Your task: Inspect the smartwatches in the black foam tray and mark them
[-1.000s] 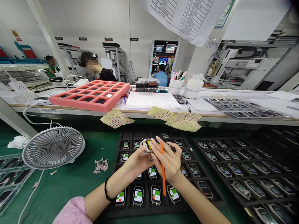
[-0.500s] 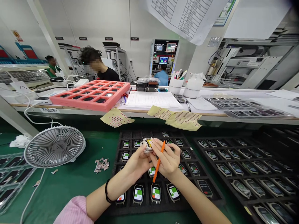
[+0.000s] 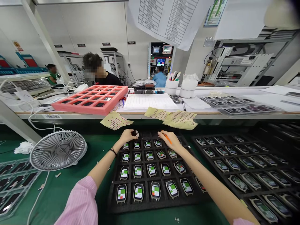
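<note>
At the back left of the black foam tray [image 3: 150, 204], my left hand [image 3: 127, 136] is closed on a watch case [image 3: 135, 133], held above the tray's rear row. My right hand [image 3: 170, 139] is closed round an orange pen-like tool [image 3: 167, 137] over the back right part of the same tray. The two hands are apart. Rows of watches with lit green and white screens lie in the compartments below them, among them a watch [image 3: 155, 191] in the front row. My right fingertips hover near the rear row; whether they touch anything is unclear.
A round fan [image 3: 58, 150] stands at the left. A second black tray [image 3: 225, 184] of watches lies at the right. On the shelf are a pink foam tray [image 3: 105, 107], paper sheets [image 3: 150, 101] and white cups [image 3: 172, 87]. Beyond it a person [image 3: 107, 78] bends forward.
My hands have separated. The left moved back and left with the watch case; the right moved back and slightly right, still with the orange tool. The tray's watches are less covered.
</note>
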Tool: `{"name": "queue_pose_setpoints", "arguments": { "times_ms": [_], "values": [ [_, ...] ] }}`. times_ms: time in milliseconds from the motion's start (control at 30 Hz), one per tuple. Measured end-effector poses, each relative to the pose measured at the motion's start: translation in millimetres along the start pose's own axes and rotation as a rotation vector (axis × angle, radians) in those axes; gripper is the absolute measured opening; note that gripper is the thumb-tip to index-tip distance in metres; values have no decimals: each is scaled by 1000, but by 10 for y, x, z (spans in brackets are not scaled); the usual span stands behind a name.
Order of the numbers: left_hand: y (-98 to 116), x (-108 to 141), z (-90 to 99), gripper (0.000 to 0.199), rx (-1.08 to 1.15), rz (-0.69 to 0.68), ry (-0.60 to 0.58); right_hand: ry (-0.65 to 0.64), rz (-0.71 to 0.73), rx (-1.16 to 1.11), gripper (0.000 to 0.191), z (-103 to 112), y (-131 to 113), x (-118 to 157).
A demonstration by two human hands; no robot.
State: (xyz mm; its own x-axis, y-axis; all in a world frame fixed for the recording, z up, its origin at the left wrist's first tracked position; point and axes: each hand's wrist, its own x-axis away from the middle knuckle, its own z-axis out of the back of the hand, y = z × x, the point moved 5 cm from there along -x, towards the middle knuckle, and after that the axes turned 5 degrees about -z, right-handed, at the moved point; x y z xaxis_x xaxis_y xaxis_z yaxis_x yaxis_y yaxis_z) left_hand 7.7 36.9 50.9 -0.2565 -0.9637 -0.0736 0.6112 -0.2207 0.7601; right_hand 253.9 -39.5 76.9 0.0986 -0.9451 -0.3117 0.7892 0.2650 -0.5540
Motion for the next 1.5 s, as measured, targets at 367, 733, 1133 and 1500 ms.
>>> {"name": "queue_pose_setpoints", "arguments": {
  "times_ms": [367, 733, 1133, 1500],
  "values": [
    [275, -336, -202, 47, -486, -136, -116, -45, -276, 144, 23, -214, 714, -423],
    [234, -65, -179, 35, -704, -40, -169, -149, -497, 158, 30, -464, 1121, -655],
    [-209, 345, 138, 51, -735, 137, -472, -255, -526, 5, 31, -679, 1128, -724],
    [-401, 401, 106, 35, -539, 33, -200, -175, -510, -160, 31, -667, 1138, -781]
  ]
}}
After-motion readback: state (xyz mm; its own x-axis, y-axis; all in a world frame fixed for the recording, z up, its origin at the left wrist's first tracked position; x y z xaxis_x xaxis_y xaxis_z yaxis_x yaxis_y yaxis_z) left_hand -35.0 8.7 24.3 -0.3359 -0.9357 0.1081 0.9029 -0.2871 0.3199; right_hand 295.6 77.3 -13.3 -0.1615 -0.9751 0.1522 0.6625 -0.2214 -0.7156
